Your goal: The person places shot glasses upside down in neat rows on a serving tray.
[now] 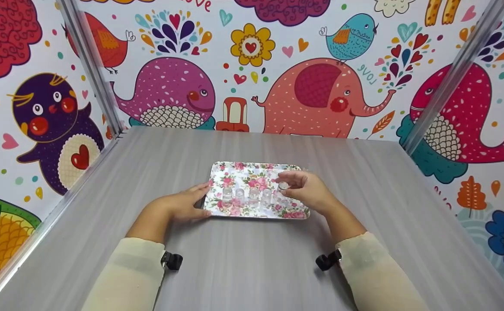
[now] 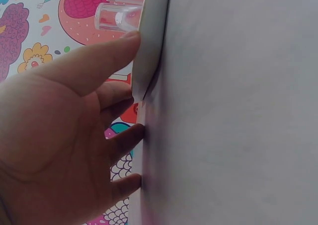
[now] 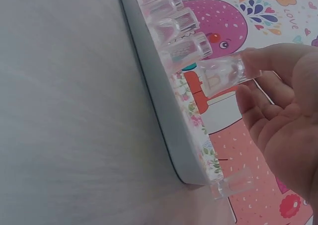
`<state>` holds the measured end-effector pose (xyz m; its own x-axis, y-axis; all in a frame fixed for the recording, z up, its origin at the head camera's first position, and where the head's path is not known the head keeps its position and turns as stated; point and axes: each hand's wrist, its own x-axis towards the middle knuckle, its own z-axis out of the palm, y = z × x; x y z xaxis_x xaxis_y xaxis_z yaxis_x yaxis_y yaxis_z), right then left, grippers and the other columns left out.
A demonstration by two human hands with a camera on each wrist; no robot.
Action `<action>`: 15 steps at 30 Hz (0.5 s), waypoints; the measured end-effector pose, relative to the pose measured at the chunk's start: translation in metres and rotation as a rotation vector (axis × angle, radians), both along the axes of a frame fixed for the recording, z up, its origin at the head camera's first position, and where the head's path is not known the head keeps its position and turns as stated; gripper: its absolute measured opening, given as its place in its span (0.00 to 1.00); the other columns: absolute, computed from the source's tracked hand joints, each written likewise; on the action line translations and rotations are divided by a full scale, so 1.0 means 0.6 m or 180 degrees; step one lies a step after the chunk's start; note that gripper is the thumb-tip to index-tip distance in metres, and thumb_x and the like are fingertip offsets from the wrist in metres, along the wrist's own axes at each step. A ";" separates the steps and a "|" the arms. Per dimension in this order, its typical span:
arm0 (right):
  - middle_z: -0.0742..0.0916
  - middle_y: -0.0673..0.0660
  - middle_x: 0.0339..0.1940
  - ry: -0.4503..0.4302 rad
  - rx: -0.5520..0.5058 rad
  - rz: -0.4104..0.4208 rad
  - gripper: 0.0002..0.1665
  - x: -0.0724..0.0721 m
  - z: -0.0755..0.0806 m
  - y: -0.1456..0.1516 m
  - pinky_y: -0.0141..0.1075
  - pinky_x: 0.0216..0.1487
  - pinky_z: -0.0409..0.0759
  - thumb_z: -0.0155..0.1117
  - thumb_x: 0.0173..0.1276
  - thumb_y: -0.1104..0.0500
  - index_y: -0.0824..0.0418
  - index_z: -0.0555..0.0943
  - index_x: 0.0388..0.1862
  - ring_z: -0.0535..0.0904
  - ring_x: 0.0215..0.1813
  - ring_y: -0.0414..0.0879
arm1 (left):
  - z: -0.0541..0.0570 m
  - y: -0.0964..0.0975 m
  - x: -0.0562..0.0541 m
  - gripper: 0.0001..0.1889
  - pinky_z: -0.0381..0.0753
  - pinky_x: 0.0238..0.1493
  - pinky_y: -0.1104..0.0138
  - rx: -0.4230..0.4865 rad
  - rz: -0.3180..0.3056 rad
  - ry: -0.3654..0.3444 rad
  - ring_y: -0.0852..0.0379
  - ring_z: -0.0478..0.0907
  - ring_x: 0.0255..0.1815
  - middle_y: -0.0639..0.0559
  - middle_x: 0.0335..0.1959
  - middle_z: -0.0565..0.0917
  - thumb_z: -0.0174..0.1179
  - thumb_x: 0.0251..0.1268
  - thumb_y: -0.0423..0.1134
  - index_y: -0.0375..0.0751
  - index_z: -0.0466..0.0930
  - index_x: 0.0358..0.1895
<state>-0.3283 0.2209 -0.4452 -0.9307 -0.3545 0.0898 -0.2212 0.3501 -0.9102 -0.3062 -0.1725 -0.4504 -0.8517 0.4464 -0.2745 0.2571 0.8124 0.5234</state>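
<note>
A white tray [image 1: 267, 169] with pink flowers lies on the table, a row of several small clear shot glasses [image 1: 254, 196] along its front half. My left hand [image 1: 182, 204] rests against its left end, thumb at the front corner. In the left wrist view the thumb touches the tray's rim [image 2: 154, 46] and the other fingers are spread, reaching the tabletop. Over the right part of the tray, my right hand [image 1: 306, 190] pinches another shot glass [image 3: 221, 76] between thumb and fingers, at the right end of the row. A further clear glass [image 3: 233, 183] stands by the tray's right end.
The grey wood-grain table [image 1: 243, 268] extends around the tray on all sides. Printed cartoon panels [image 1: 243, 52] stand behind and at both sides, with metal posts [image 1: 94, 69] at the corners. A small black device [image 1: 173, 261] sits at each wrist.
</note>
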 end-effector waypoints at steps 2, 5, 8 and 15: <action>0.90 0.62 0.64 0.0023 0.0051 0.0032 0.28 -0.001 -0.004 -0.001 0.28 0.55 0.87 0.72 0.69 0.68 0.64 0.83 0.69 0.85 0.63 0.60 | -0.001 0.000 0.000 0.49 0.48 0.89 0.40 0.0018 0.0004 -0.0004 0.37 0.44 0.92 0.50 0.92 0.46 0.65 0.76 0.55 0.43 0.46 0.89; 0.91 0.60 0.63 0.0024 0.0145 0.0040 0.28 -0.002 -0.007 -0.003 0.29 0.57 0.87 0.72 0.69 0.68 0.65 0.83 0.69 0.87 0.60 0.52 | -0.001 0.000 -0.001 0.50 0.48 0.89 0.39 0.0034 0.0002 0.0003 0.37 0.45 0.91 0.49 0.92 0.46 0.65 0.76 0.55 0.42 0.46 0.89; 0.91 0.57 0.62 0.0003 0.0233 0.0043 0.28 -0.002 -0.013 -0.004 0.30 0.56 0.87 0.72 0.69 0.69 0.63 0.84 0.68 0.87 0.58 0.49 | -0.002 0.000 -0.001 0.49 0.48 0.89 0.40 0.0020 0.0009 0.0001 0.37 0.44 0.92 0.49 0.92 0.46 0.65 0.76 0.55 0.42 0.46 0.89; 0.92 0.56 0.59 -0.0067 0.0339 0.0072 0.27 -0.006 -0.023 -0.007 0.32 0.54 0.88 0.72 0.68 0.69 0.61 0.86 0.66 0.87 0.60 0.49 | -0.001 0.001 -0.001 0.49 0.47 0.89 0.39 -0.0003 -0.0002 0.0010 0.36 0.44 0.91 0.47 0.92 0.46 0.64 0.76 0.55 0.41 0.46 0.89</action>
